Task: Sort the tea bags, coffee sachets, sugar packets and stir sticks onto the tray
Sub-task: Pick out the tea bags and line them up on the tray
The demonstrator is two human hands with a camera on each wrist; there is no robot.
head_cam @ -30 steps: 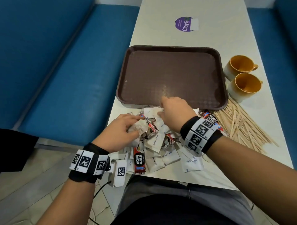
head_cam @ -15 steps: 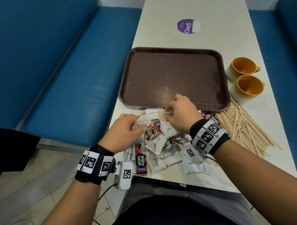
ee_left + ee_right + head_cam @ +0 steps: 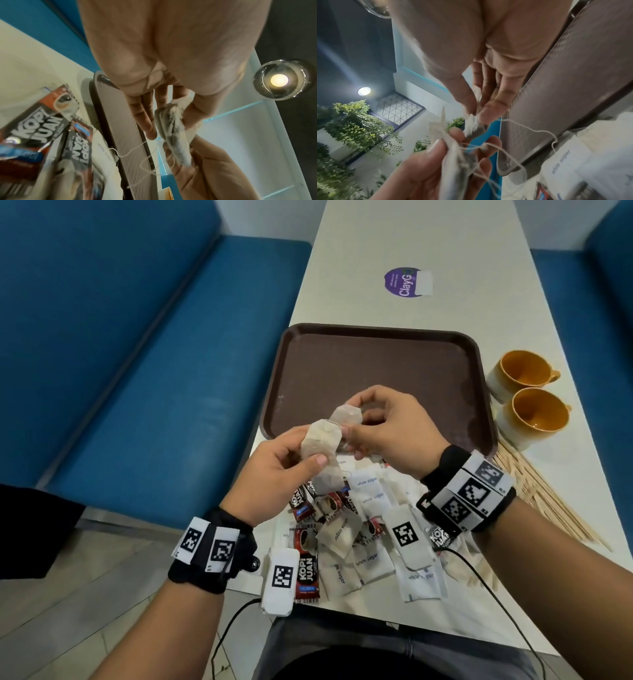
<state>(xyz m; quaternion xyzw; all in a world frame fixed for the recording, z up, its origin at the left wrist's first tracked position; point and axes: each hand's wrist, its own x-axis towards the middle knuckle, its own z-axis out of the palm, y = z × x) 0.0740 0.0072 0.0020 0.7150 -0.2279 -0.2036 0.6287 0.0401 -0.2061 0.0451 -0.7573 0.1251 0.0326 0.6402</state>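
Both hands are raised over the near edge of the brown tray (image 3: 376, 364), which holds nothing. My left hand (image 3: 301, 460) grips a pale tea bag (image 3: 322, 446) between thumb and fingers. My right hand (image 3: 356, 422) pinches a second tea bag (image 3: 346, 416) just beyond it. In the right wrist view thin strings (image 3: 539, 131) run from the bags (image 3: 473, 124) down toward the pile. Beneath the hands lie mixed coffee sachets (image 3: 307, 566) and white sugar packets (image 3: 371, 563). Wooden stir sticks (image 3: 534, 494) are spread out to the right.
Two orange cups (image 3: 524, 371) (image 3: 537, 412) stand right of the tray, close to the table's right edge. A purple sticker (image 3: 404, 282) lies on the far table. Blue benches flank the table. The pile reaches the near table edge.
Both hands have lifted off the pile, each bringing a tea bag up over the tray's near edge. The two bags now hang close together with their strings trailing.
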